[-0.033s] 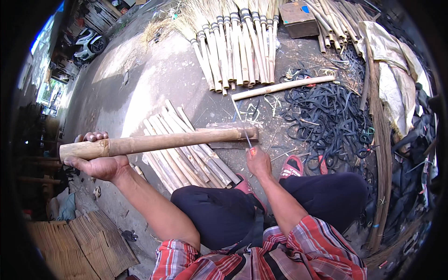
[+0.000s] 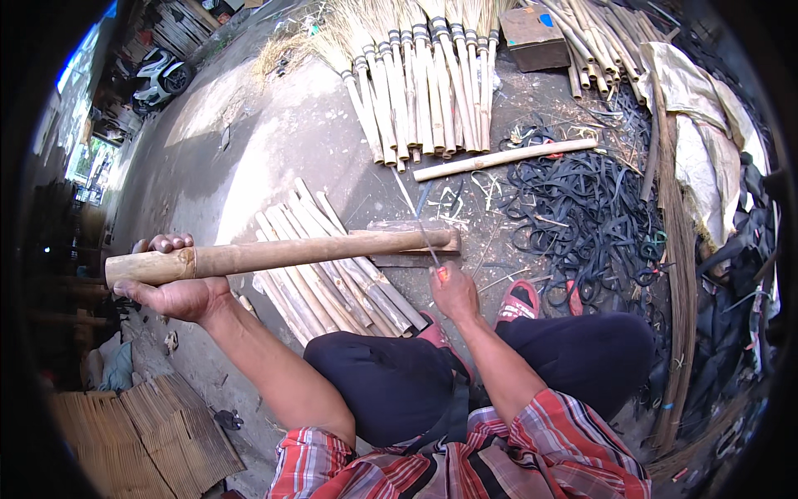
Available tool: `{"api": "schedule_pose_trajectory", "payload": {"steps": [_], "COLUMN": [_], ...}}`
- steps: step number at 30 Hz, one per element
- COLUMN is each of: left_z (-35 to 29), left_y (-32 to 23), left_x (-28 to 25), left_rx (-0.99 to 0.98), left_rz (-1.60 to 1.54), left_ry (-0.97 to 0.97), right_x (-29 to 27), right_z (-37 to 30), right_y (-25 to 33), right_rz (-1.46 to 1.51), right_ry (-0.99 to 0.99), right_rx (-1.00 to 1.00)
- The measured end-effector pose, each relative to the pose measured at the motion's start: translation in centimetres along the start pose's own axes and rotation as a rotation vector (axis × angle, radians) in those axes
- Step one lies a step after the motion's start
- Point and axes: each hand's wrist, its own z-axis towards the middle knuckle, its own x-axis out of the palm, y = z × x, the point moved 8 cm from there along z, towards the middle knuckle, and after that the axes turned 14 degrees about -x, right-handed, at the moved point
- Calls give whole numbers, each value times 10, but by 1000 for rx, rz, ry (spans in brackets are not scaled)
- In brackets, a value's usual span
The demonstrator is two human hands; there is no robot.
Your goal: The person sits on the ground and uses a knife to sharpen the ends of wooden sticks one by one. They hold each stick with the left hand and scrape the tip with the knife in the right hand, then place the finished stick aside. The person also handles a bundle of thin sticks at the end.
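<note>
In my left hand (image 2: 179,283), closed round its thick end, lies a bamboo pole (image 2: 316,248) held almost level. The pole's far right end rests by a low wooden block (image 2: 416,260) on the ground. My right hand (image 2: 455,291) is closed on the reddish handle of a long thin-bladed tool (image 2: 407,200). Its blade lies across the pole near the right end and points up and to the left; whether the edge has teeth cannot be made out. Below the pole a pile of cut bamboo sticks (image 2: 332,287) is spread on the ground.
Brooms with bamboo handles (image 2: 424,100) lie in a row ahead. A single bamboo stick (image 2: 507,158) lies before them. Dark rubber-like strips (image 2: 573,200) heap at the right beside long thin stalks (image 2: 680,291). A cardboard box (image 2: 534,37) and flattened cardboard (image 2: 150,432) sit farther off.
My right hand has shifted slightly left and away from me, and the blade now reaches farther left beyond the pole. My left hand and the bamboo pole have hardly moved.
</note>
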Motion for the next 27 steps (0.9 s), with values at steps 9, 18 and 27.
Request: {"api": "schedule_pose_trajectory", "payload": {"steps": [9,18,27], "left_z": [-2,-4,-6], "left_y": [-1,-4,-3], "left_x": [6,0,21], "left_rx": [-6,12,-56], "left_rz": [-4,35,-8], "left_ry": [27,-86,171], "right_x": [-8,-4,-11], "right_z": [-1,-1,-1], "right_y": [-9,-9,0], "right_rz": [22,23,59], "right_ry": [-85,-63,-47], "right_rx": [7,-25,-35]}}
